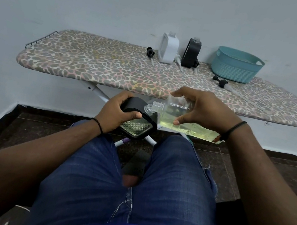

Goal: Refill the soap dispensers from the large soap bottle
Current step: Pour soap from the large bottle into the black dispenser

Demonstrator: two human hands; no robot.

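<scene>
The black dispenser [138, 122] is gripped by the left hand [117, 114] over the lap; the soap bottle [175, 115], clasped in the right hand [201, 111], should be tipped slowly, mouths kept aligned.

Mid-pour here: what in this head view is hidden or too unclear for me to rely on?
- Soap stream: too fine to see between the large soap bottle mouth and the black dispenser neck.
- Black dispenser fill level: left hand covers part of it and the patterned window obscures the level.
- Large soap bottle base: hidden behind the right hand and wrist.
- Teal basket contents: hidden by its wall.
- White dispenser and second black dispenser levels: opaque, too small.
</scene>
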